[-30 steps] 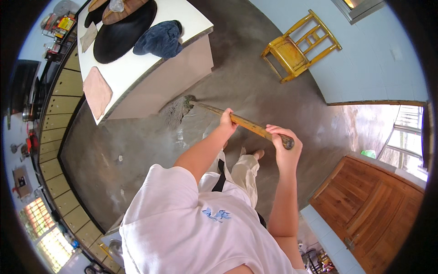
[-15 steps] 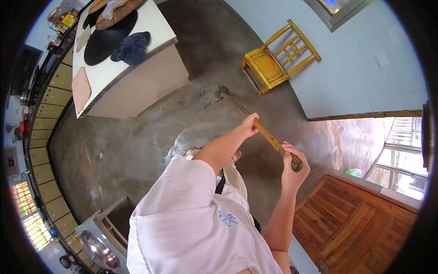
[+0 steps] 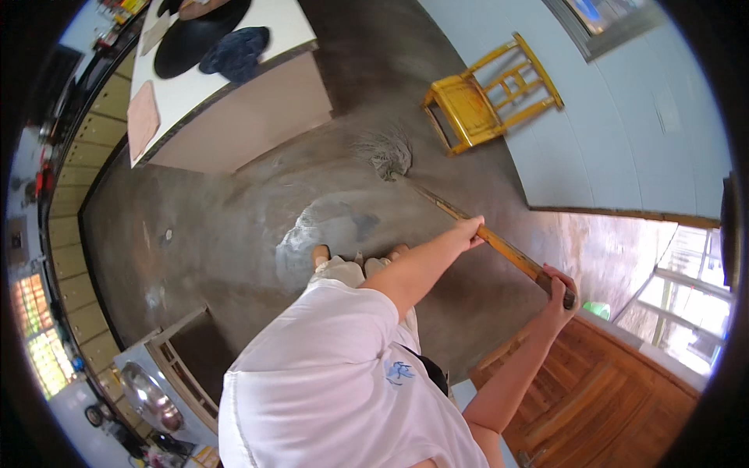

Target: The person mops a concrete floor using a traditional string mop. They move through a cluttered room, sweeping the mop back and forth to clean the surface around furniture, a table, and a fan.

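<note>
A mop with a long wooden handle (image 3: 511, 253) slants from the middle of the room toward my right side. My left hand (image 3: 470, 232) is closed round the handle partway along it. Close to the handle's rounded top end, my right hand (image 3: 562, 290) grips it with fingers wrapped over. The mop's grey stringy head (image 3: 392, 156) lies on the grey floor (image 3: 234, 257), its strands fanned out toward the far left. A pale, whitish patch (image 3: 312, 226) marks the floor between the mop head and my feet.
A yellow wooden chair (image 3: 472, 109) stands against the pale blue wall at the far right. At the far left is a white-topped counter (image 3: 183, 101) bearing a dark cloth (image 3: 236, 54) and a pink cloth (image 3: 143, 117). A wooden door (image 3: 593, 390) is at the near right.
Both hands have moved right with the handle. The mop head has come slightly right and nearer, and its strands have spread. My view has shifted a little.
</note>
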Tool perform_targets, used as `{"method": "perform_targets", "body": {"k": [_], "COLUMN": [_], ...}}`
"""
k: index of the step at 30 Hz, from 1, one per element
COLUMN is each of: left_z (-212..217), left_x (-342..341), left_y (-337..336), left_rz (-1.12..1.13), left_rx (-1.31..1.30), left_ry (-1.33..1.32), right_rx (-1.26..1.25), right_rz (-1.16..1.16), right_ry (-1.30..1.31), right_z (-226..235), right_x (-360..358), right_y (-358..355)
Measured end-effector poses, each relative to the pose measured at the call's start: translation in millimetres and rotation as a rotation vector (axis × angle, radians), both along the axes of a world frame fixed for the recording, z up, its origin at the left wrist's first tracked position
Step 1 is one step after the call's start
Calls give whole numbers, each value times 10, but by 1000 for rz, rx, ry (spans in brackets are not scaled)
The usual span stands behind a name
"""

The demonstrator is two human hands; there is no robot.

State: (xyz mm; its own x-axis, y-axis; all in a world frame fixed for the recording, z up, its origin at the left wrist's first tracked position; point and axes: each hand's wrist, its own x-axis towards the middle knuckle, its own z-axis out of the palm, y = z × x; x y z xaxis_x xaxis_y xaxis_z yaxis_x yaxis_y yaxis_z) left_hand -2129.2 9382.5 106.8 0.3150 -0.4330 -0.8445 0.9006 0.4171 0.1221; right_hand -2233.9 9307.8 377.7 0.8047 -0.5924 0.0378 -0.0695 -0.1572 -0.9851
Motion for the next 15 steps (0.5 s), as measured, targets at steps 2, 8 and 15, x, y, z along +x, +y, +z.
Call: {"method": "perform_targets", "body": {"k": [2,8,15], "left_z": [-295,-329,-215], "left_x": [-7,10,-253], "left_y": [144,1256,3283], "left_rz": [50,142,271], "left_rx": [-40,230,336], "left_ry": [-41,44,102], "right_rx": [63,166,201], "right_rz": [37,119,362], "right_ry": [16,165,263], "right_z": [-112,-363,-618], "right_x": [33,180,385], "right_y": [4,735,2279]}}
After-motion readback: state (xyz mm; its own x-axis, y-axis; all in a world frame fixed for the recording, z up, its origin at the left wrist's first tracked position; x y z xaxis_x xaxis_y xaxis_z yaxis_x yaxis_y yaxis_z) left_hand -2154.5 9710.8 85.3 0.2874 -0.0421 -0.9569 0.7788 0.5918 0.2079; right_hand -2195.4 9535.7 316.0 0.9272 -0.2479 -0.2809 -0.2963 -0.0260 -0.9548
